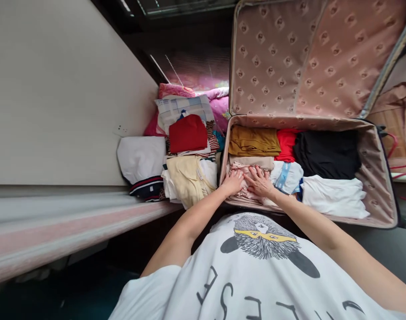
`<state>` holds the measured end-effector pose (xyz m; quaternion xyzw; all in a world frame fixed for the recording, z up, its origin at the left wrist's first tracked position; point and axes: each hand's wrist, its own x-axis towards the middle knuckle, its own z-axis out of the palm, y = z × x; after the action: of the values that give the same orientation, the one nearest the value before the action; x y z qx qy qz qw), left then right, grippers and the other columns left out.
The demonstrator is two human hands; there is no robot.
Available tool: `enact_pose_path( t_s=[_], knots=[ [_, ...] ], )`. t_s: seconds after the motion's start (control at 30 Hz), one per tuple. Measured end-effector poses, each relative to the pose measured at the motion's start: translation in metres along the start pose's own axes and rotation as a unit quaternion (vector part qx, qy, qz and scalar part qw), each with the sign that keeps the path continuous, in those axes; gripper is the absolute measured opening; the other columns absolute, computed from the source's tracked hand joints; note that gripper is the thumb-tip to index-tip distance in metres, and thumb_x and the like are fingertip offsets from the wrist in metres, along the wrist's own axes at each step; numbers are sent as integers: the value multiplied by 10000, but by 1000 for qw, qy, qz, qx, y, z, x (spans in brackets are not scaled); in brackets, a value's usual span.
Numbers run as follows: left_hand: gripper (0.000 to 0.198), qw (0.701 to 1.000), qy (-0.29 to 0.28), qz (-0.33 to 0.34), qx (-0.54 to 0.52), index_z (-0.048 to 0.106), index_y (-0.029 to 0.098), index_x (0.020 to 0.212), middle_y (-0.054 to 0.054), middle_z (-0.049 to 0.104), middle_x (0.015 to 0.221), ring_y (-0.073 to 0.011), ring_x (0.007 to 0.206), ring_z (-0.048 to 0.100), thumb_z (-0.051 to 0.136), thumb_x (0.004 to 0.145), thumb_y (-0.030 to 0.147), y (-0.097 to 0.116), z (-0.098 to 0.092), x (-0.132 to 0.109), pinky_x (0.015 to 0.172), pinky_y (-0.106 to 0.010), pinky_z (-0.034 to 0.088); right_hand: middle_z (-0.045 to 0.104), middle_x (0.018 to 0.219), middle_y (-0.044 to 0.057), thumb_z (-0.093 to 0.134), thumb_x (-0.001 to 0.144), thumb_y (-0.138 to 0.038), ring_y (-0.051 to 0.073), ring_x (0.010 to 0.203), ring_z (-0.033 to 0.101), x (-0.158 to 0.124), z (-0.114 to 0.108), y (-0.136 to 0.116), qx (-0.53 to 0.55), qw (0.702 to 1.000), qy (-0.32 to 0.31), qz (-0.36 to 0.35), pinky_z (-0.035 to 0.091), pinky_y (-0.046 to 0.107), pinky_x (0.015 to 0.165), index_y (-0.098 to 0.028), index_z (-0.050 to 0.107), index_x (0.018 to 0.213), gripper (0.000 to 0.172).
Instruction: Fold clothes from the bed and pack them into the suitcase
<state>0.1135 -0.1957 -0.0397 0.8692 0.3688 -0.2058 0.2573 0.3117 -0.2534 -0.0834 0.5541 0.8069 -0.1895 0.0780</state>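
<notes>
An opened suitcase (376, 186) with pink patterned lining lies before me, holding folded clothes. My left hand (234, 182) rests flat on a folded pale pink garment (245, 192) in its near left corner. Beside it, my right hand (260, 181) lies on the same garment with fingers spread. Behind them is a folded mustard garment (254, 141). To the right sit a red garment (287, 144), a white and light-blue garment (288, 176), a black garment (327, 153) and a white garment (334, 194).
Left of the suitcase are stacked clothes: a cream garment (186, 175), a dark red garment (188, 134) and a grey-white bundle (142, 155). A checked pillow (186, 106) and pink bedding (219, 106) lie behind. The suitcase lid (299, 58) stands up at the back. A white wall (56, 98) borders the left.
</notes>
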Motion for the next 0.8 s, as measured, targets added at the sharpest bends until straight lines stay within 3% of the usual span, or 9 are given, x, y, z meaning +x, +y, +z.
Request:
enact_pose_path(
  t_s=[0.07,0.13,0.2,0.27,0.37,0.43,0.57,0.7,0.8],
  knots=[
    [534,995,89,29,-42,568,181,1481,-191,358,1670,-374,1537,336,622,961,290,-6,0,-21,1225,-581,349,243,1734,152,638,941,-412,477,1573,146,-1,-3,1,-2,1000,4,7,232,723,1161,-296,462,1590,682],
    [437,968,222,12,-115,614,210,1423,-155,473,1592,-289,1483,435,562,993,267,-23,3,-54,1228,-480,383,263,1722,170,627,940,-360,471,1555,200,-3,-16,0,7,999,19,25,275,683,1159,-262,480,1574,658],
    [417,910,353,-102,-189,598,209,1417,-146,555,1497,-242,1412,515,496,1015,246,-51,14,-91,1187,-423,444,307,1688,216,579,959,-320,461,1508,296,-4,-34,-7,30,998,44,40,350,642,1129,-196,487,1559,619],
    [436,825,423,-278,-251,558,177,1436,-168,600,1419,-245,1345,577,475,1013,237,-85,32,-126,1115,-415,510,386,1628,244,520,982,-290,436,1440,391,0,-52,-23,67,994,84,17,402,619,1105,-159,483,1547,582],
    [448,704,381,-486,-351,543,143,1430,-186,663,1319,-255,1223,667,514,1001,268,-125,68,-163,994,-384,568,496,1517,236,464,1003,-245,376,1338,499,11,-73,-61,123,977,151,-86,452,584,1096,-159,470,1542,546],
    [434,667,330,-532,-405,584,121,1371,-178,721,1196,-248,1093,727,587,974,296,-137,89,-176,903,-342,584,537,1455,234,478,999,-217,343,1260,558,22,-81,-94,140,964,165,-153,499,536,1063,-142,518,1487,495],
    [415,653,290,-542,-443,673,141,1170,-87,756,883,-239,866,746,786,824,340,-138,112,-190,784,-311,553,552,1433,227,590,954,-194,319,1203,591,46,-82,-158,104,955,93,-263,525,493,1024,-135,589,1394,445],
    [209,661,271,-508,-482,662,192,824,-15,689,712,-196,760,699,786,796,358,-135,114,-197,709,-270,491,468,1526,266,778,867,-319,376,1317,534,72,-73,-205,64,946,8,-318,489,526,1061,-103,507,1483,707],
    [258,633,301,-473,-534,615,195,817,19,657,691,-150,681,649,831,730,307,-134,110,-200,641,-234,456,469,1519,275,830,828,-372,372,1325,534,87,-68,-228,59,942,-29,-329,482,512,1070,-84,480,1495,807]
  ],
)
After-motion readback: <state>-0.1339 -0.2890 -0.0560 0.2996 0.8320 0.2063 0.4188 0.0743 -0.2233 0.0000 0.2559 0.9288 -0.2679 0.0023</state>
